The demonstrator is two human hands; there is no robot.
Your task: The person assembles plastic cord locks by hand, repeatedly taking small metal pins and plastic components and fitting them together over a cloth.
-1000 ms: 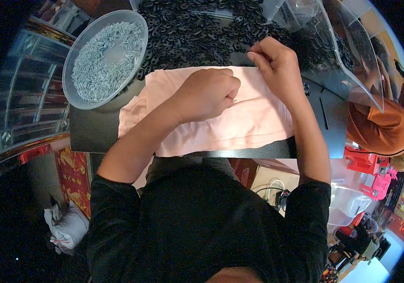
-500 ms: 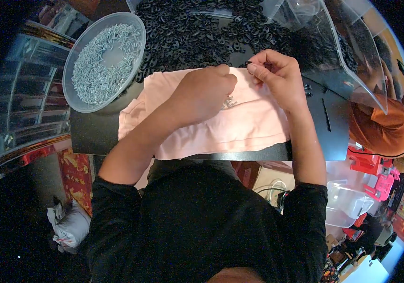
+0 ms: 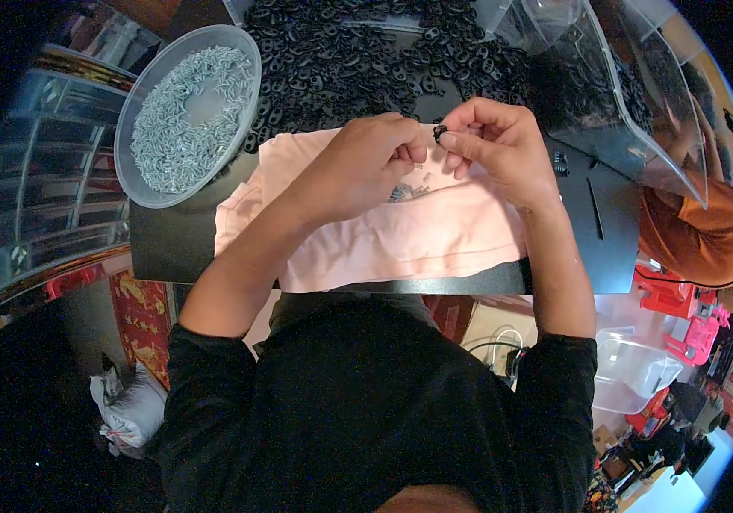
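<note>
My right hand pinches a small black plastic piece between thumb and fingertips, above the far edge of a pale pink cloth. Just left of it, my left hand is closed with its fingers curled together; whatever lies in them is hidden. A little pile of small silvery spring-like pieces rests on the cloth below the left fingers. Beyond the hands spreads a heap of black plastic pieces, many with two holes.
A round translucent tub of silvery spring-like pieces stands at the left. At the right are a clear plastic bin, a thin black rod on the dark table, and a person in an orange top.
My right hand has turned a little and the black piece shows more at its fingertips. The left hand has shifted slightly left, uncovering more of the silvery pile.
</note>
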